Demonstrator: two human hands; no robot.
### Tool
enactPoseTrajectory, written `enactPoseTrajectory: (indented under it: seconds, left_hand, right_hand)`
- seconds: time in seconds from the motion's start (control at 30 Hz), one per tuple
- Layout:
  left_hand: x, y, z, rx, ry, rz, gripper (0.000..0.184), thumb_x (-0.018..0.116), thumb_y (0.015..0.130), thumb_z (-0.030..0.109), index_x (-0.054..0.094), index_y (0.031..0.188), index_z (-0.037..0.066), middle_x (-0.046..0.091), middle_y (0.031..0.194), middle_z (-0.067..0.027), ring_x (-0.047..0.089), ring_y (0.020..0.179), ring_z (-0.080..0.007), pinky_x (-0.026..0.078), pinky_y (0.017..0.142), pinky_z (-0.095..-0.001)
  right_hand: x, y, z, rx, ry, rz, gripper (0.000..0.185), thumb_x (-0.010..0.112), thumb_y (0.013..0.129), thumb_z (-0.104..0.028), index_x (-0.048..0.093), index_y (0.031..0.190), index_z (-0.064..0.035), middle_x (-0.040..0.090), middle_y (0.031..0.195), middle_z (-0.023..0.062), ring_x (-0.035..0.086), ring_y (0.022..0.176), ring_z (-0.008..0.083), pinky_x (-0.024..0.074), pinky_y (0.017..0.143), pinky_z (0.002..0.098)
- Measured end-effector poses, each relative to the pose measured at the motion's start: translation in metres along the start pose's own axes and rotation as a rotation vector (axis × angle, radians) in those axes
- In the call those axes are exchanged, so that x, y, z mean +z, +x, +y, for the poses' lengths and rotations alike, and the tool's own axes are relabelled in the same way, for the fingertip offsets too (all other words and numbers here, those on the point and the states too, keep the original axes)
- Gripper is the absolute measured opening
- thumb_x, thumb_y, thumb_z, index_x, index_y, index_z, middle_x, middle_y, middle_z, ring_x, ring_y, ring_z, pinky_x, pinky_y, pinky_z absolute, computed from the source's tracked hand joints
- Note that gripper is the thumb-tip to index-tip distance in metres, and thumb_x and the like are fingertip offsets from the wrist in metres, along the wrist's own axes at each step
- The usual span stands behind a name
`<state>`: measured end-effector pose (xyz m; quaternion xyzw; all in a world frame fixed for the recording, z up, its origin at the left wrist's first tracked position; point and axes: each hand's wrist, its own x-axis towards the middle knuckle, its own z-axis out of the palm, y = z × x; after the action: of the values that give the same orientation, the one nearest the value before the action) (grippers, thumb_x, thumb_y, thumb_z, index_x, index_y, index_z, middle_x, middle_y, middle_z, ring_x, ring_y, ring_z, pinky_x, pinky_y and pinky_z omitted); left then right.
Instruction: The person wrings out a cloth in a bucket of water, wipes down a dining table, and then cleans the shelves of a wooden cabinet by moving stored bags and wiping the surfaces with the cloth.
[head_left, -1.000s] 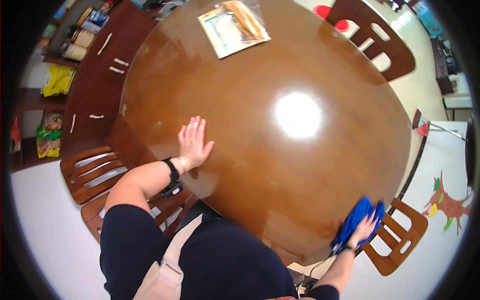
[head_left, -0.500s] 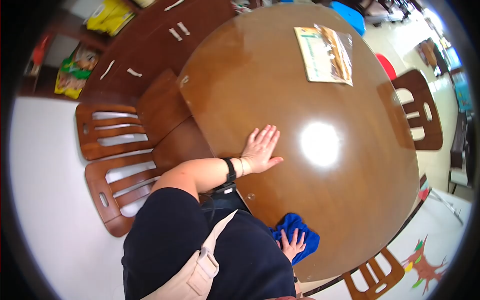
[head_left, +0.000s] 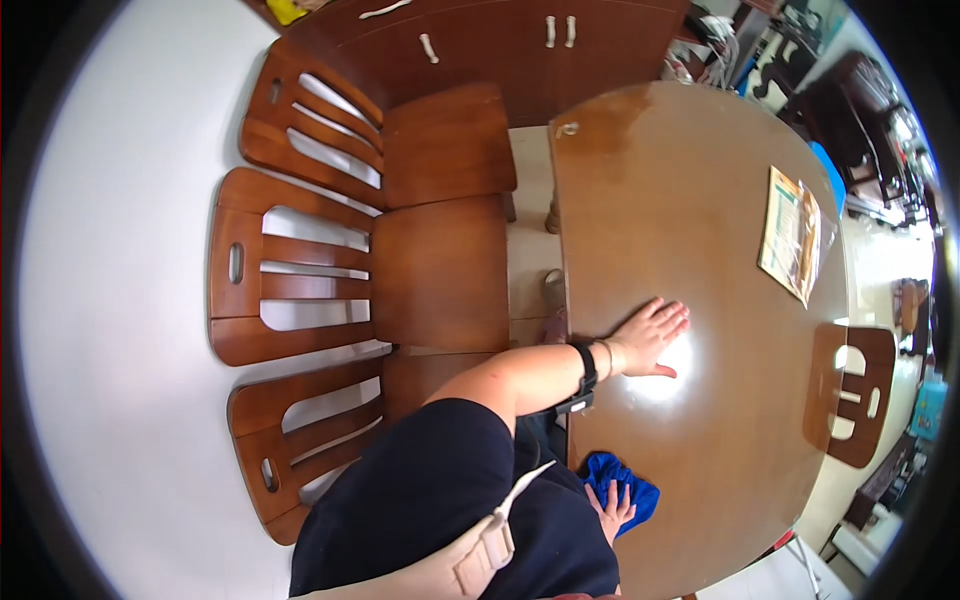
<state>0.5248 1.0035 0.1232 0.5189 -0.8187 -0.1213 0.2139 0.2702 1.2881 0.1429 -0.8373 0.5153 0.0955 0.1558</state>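
Observation:
My left hand [head_left: 648,340] lies on the brown glossy table [head_left: 700,480], fingers spread, with nothing in it, beside a bright light reflection. Nearer my body, my right hand [head_left: 611,508] rests with spread fingers on a crumpled blue cloth [head_left: 636,494], which lies on the tabletop by the near edge. Part of the cloth shows above and to the right of the fingers. A flat packet in clear plastic [head_left: 792,236] lies on the far right part of the table.
Several wooden chairs stand along the white wall at the left, one with its seat [head_left: 440,275] facing the table. Another chair [head_left: 862,395] is at the right edge. A dark red cabinet [head_left: 480,60] stands at the back. A blue stool [head_left: 828,175] shows behind the table.
The view has turned left, bringing more chairs into sight and shifting the table rightward. My right hand and the blue cloth have moved from the table's far right side to near my body.

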Motion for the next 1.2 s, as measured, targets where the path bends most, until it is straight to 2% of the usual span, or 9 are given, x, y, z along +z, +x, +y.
enactPoseTrajectory:
  seconds: [0.17,0.3,0.47,0.87,0.93,1.03,1.13,1.2]
  left_hand:
    - [-0.005,-0.003,0.003,-0.018,-0.016,0.046,0.095,0.048,0.076,0.07,0.038,0.135,-0.004,0.034,0.144,-0.0164,0.025,0.137,-0.0278,0.015,0.112,-0.0456]
    - [-0.005,-0.003,0.002,-0.015,-0.005,0.071,0.092,0.046,0.078,0.069,0.039,0.134,-0.003,0.035,0.143,-0.0166,0.026,0.136,-0.0277,0.016,0.111,-0.046]
    - [-0.003,-0.003,0.0,-0.013,-0.029,0.082,0.09,0.048,0.077,0.068,0.041,0.133,-0.002,0.037,0.142,-0.0161,0.028,0.135,-0.0287,0.018,0.111,-0.0466]
    - [-0.011,-0.003,0.003,0.037,0.038,-0.033,0.086,0.043,0.083,0.066,0.037,0.135,-0.003,0.033,0.144,-0.0172,0.024,0.137,-0.0288,0.016,0.111,-0.0466]
    - [-0.016,0.001,0.005,-0.006,-0.025,-0.069,0.087,0.044,0.082,0.066,0.038,0.134,-0.004,0.033,0.144,-0.0178,0.024,0.137,-0.0291,0.017,0.11,-0.0475]
    - [-0.016,0.003,0.002,-0.003,-0.083,-0.082,0.081,0.044,0.084,0.063,0.037,0.136,0.002,0.033,0.144,-0.0185,0.025,0.137,-0.0301,0.016,0.11,-0.0482]
    - [-0.01,0.007,-0.003,-0.022,-0.204,-0.042,0.072,0.043,0.087,0.059,0.038,0.137,0.007,0.034,0.143,-0.0179,0.025,0.137,-0.0302,0.015,0.11,-0.0477]
    - [-0.012,0.012,-0.009,-0.117,-0.484,-0.101,0.069,0.041,0.09,0.056,0.038,0.137,0.006,0.038,0.141,-0.0184,0.027,0.136,-0.0312,0.016,0.111,-0.047]
  right_hand:
    - [-0.043,0.046,-0.005,-0.034,0.064,-0.022,0.047,0.063,0.075,-0.042,0.061,0.12,-0.0304,0.038,0.141,0.0135,0.027,0.13,0.0406,0.0144,0.101,0.0604]
    - [-0.047,0.072,0.001,-0.132,0.034,0.068,0.046,0.059,0.079,-0.047,0.06,0.121,-0.0275,0.038,0.141,0.0136,0.029,0.129,0.0404,0.0146,0.102,0.0569]
    - [-0.053,0.076,-0.007,-0.078,0.02,0.043,0.048,0.061,0.076,-0.045,0.06,0.121,-0.0277,0.037,0.142,0.0132,0.028,0.13,0.0408,0.0165,0.1,0.062]
    - [-0.066,0.092,-0.021,-0.068,0.04,0.158,0.054,0.068,0.069,-0.042,0.06,0.12,-0.029,0.037,0.142,0.0106,0.028,0.13,0.0373,0.0173,0.101,0.0581]
    - [-0.069,0.099,-0.026,-0.05,0.045,0.177,0.052,0.067,0.07,-0.045,0.06,0.12,-0.0299,0.037,0.142,0.0101,0.028,0.13,0.0368,0.0171,0.101,0.0583]
    - [-0.069,0.1,-0.029,-0.094,-0.005,0.185,0.05,0.062,0.073,-0.054,0.061,0.119,-0.0336,0.038,0.141,0.0083,0.027,0.13,0.0371,0.0158,0.101,0.0593]
    - [-0.067,0.099,-0.031,-0.147,-0.001,0.184,0.049,0.062,0.073,-0.055,0.061,0.117,-0.0364,0.039,0.14,0.007,0.028,0.13,0.0372,0.015,0.101,0.0598]
    - [-0.07,0.106,-0.037,-0.184,-0.014,0.212,0.047,0.062,0.072,-0.056,0.062,0.116,-0.0389,0.041,0.138,0.005,0.03,0.129,0.0361,0.0152,0.101,0.0598]
